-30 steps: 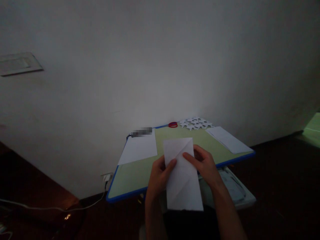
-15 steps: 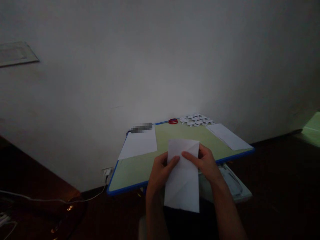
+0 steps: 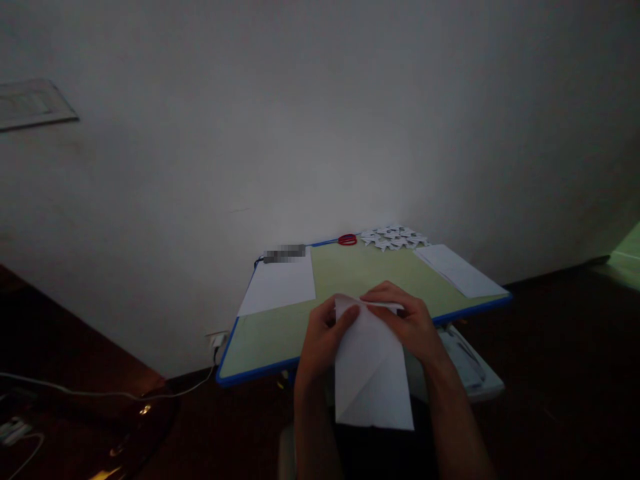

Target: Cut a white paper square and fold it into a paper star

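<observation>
A white sheet of paper (image 3: 373, 373) with diagonal creases hangs between my hands, in front of the table's near edge. My left hand (image 3: 324, 337) grips its upper left side, thumb on the front and fingers behind. At the upper right, my right hand (image 3: 403, 320) pinches the top edge, with the thumb in front and the fingers over the top. The paper's top right part is bent back under those fingers. Its lower end hangs free above my dark-clothed lap.
The green table (image 3: 270, 340) has a blue rim. On it lie a white sheet (image 3: 280, 283) at left, red-handled scissors (image 3: 347, 240), cut-out paper shapes (image 3: 395, 237) at the back and white paper sheets (image 3: 460, 270) at right. A white cable (image 3: 90, 393) runs to a wall socket.
My right fingers have come over the paper's top edge and bent its upper right corner back. The paper's lower end has swung slightly right. My left hand keeps its grip.
</observation>
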The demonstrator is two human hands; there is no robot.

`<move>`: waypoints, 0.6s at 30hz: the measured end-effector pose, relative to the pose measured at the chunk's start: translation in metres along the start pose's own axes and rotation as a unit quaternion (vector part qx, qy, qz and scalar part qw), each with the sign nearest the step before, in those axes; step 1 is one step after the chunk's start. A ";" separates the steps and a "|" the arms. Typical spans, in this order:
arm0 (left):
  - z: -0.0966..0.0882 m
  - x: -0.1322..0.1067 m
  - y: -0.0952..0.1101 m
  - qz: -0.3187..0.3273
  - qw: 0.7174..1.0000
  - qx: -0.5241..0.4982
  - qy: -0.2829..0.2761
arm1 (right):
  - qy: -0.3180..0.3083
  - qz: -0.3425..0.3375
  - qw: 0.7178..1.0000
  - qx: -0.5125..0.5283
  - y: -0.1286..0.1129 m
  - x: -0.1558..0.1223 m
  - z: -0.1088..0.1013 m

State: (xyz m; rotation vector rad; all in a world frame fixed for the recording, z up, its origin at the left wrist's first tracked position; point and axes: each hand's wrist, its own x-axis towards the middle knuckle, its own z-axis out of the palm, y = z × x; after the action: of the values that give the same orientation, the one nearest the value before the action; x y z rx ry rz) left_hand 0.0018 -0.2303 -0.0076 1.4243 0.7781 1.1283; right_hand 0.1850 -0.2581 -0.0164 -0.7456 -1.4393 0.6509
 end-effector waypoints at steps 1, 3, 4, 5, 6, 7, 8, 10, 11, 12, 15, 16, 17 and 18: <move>0.000 0.000 0.002 0.012 1.000 -0.003 0.004 | -0.017 -0.028 0.999 -0.007 -0.001 0.000 -0.002; -0.001 -0.001 0.005 0.027 1.000 -0.009 0.005 | -0.048 -0.052 0.997 -0.012 -0.003 -0.001 -0.006; -0.001 -0.001 0.006 0.023 1.000 -0.013 0.001 | -0.062 -0.050 0.997 -0.010 -0.003 -0.002 -0.008; -0.001 -0.002 0.007 0.015 1.000 -0.019 -0.001 | -0.075 -0.043 0.996 -0.007 -0.003 -0.002 -0.010; -0.001 -0.003 0.008 0.006 1.000 -0.025 0.000 | -0.089 -0.035 0.995 -0.002 -0.003 -0.003 -0.013; -0.002 -0.004 0.008 0.004 1.000 -0.027 0.004 | -0.102 -0.027 0.994 0.003 -0.002 -0.004 -0.014; -0.002 -0.004 0.009 0.008 1.000 -0.027 0.010 | -0.112 -0.022 0.993 0.006 -0.001 -0.004 -0.015; -0.002 -0.005 0.008 0.014 0.999 -0.024 0.019 | -0.111 -0.015 0.994 0.007 0.000 -0.005 -0.015; -0.002 -0.004 0.007 0.011 0.999 -0.023 0.021 | -0.101 -0.009 0.995 0.004 0.000 -0.005 -0.014; -0.002 -0.004 0.006 0.006 0.999 -0.022 0.024 | -0.088 -0.003 0.996 0.000 0.000 -0.005 -0.013; -0.002 -0.001 0.002 0.011 0.998 -0.027 0.055 | -0.042 0.005 0.999 -0.017 -0.003 -0.003 -0.008; -0.002 -0.001 0.001 0.019 0.997 -0.039 0.066 | -0.027 0.002 0.999 -0.020 -0.004 -0.003 -0.007; -0.002 0.000 0.000 0.022 0.996 -0.057 0.070 | -0.011 0.001 1.000 -0.018 -0.004 -0.003 -0.006; -0.002 0.000 0.000 0.021 0.995 -0.076 0.066 | 0.005 0.004 1.000 -0.011 -0.005 -0.003 -0.005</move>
State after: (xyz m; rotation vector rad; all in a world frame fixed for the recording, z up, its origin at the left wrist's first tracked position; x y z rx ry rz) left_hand -0.0001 -0.2298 -0.0076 1.2547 0.7403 1.2964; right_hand 0.1897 -0.2636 -0.0145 -0.7707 -1.4381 0.6370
